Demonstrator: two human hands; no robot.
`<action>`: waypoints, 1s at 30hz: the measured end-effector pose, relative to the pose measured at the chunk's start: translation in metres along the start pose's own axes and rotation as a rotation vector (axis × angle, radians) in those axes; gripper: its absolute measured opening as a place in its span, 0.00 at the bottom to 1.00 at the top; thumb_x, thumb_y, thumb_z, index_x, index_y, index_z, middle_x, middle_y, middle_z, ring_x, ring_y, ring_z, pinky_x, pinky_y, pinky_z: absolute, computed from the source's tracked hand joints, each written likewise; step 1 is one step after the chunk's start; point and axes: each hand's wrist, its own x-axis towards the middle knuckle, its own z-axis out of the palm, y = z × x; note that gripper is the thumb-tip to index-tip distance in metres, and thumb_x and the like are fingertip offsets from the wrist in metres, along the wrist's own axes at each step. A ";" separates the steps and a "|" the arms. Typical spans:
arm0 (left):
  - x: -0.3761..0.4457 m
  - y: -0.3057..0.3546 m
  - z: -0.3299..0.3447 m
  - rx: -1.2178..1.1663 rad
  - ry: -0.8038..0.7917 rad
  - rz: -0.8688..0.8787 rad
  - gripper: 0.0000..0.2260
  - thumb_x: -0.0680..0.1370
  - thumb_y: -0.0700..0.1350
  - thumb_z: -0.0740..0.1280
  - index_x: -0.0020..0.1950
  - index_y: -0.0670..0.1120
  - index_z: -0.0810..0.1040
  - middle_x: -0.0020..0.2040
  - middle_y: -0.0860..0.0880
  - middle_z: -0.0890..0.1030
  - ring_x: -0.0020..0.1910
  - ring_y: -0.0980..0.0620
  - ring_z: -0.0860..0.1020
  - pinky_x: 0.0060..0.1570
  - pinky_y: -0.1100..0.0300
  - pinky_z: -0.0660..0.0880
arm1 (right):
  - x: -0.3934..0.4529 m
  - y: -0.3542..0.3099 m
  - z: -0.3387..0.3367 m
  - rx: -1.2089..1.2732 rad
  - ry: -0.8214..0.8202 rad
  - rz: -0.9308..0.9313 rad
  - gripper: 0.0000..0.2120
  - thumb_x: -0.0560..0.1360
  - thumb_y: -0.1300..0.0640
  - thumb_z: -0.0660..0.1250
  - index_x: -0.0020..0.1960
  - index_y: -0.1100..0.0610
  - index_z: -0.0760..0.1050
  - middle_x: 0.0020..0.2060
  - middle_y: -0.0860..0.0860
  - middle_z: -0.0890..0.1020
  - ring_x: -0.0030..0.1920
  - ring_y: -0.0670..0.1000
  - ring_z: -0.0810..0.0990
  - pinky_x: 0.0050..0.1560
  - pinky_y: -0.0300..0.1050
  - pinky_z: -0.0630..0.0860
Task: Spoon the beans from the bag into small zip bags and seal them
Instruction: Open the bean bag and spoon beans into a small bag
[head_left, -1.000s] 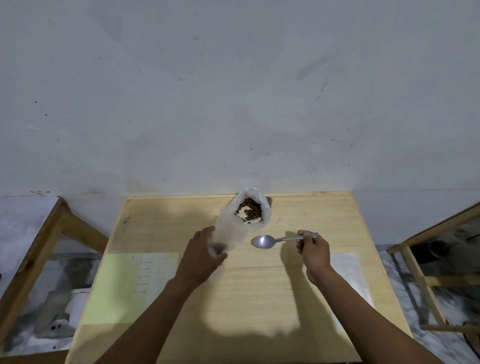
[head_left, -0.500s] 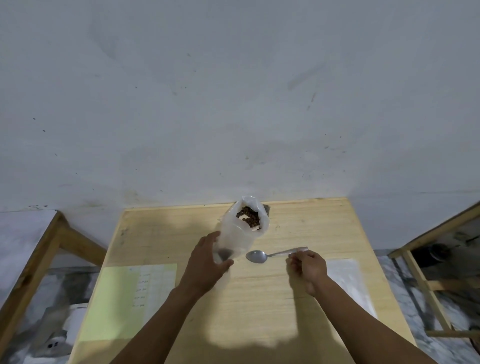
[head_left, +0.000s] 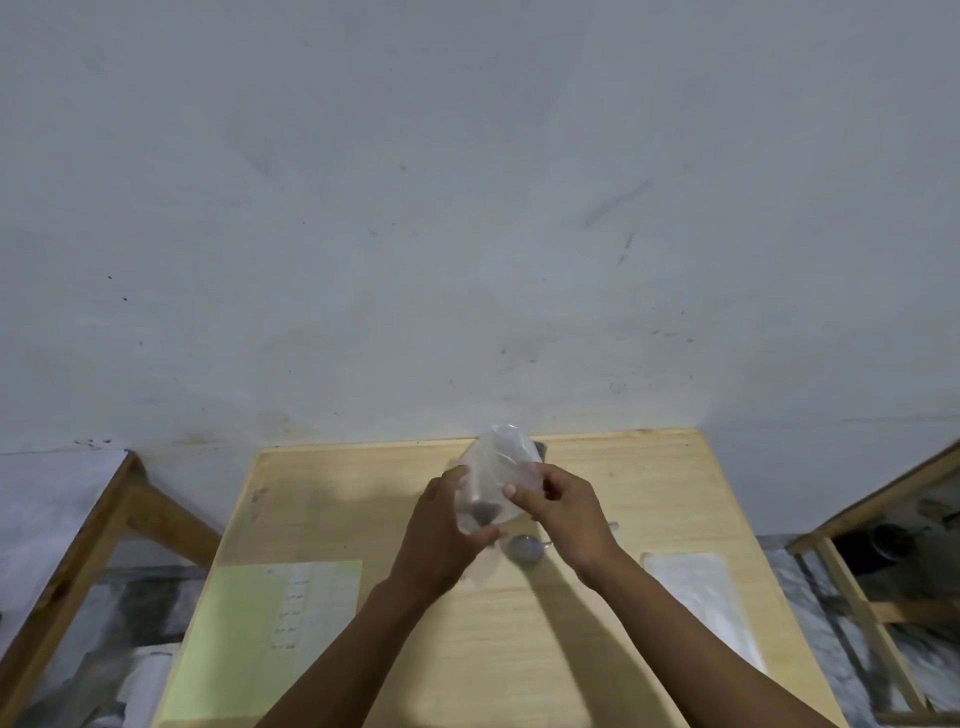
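Both hands are up over the far middle of the wooden table (head_left: 519, 649), and between them they hold a small clear zip bag (head_left: 493, 475) lifted off the tabletop. The left hand (head_left: 441, 535) has its fingers wrapped round the bag's left side, thumb near the bottom, while the right hand (head_left: 563, 512) pinches the right edge of the plastic with thumb and fingers curled in. Through the film a little dark clump of beans (head_left: 484, 514) sits at the bottom of the bag (only a spoonful or so, from what shows). The top of the bag stands tilted away toward the wall (head_left: 467, 208), and I cannot tell whether its mouth is pressed closed or still gaping, since the plastic is blurred there. The spoon (head_left: 525, 548) lies on the table just under the right wrist, its bowl toward the left hand and most of the handle hidden by the hand. A dark corner of something peeks out behind the held bag near the table's far edge, too hidden to name with certainty. To the left on the table lies a pale green sheet of paper (head_left: 260, 623) with faint writing, and to the right, well apart from the hands, a flat stack of clear plastic bags (head_left: 701, 603). Wooden frames (head_left: 852, 587) stand on either side of the table.
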 end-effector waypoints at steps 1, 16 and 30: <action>0.001 0.001 -0.001 -0.022 -0.003 0.000 0.31 0.68 0.50 0.78 0.68 0.50 0.70 0.57 0.57 0.75 0.54 0.59 0.74 0.46 0.74 0.68 | 0.003 -0.001 0.001 -0.049 0.043 -0.034 0.04 0.72 0.53 0.74 0.42 0.53 0.82 0.33 0.55 0.80 0.36 0.48 0.75 0.41 0.46 0.74; 0.023 0.002 -0.065 -0.219 -0.018 -0.031 0.03 0.75 0.46 0.72 0.41 0.49 0.81 0.37 0.48 0.82 0.37 0.52 0.79 0.42 0.61 0.73 | 0.017 -0.042 -0.014 -0.211 -0.261 -0.204 0.06 0.76 0.56 0.71 0.40 0.53 0.81 0.36 0.51 0.79 0.39 0.46 0.75 0.44 0.45 0.71; 0.016 0.005 -0.074 -0.183 0.015 0.176 0.05 0.77 0.43 0.70 0.42 0.49 0.79 0.34 0.59 0.79 0.36 0.60 0.76 0.39 0.70 0.70 | 0.017 -0.058 0.027 -0.585 -0.232 -0.388 0.01 0.74 0.50 0.66 0.43 0.46 0.76 0.39 0.42 0.79 0.43 0.44 0.76 0.47 0.52 0.75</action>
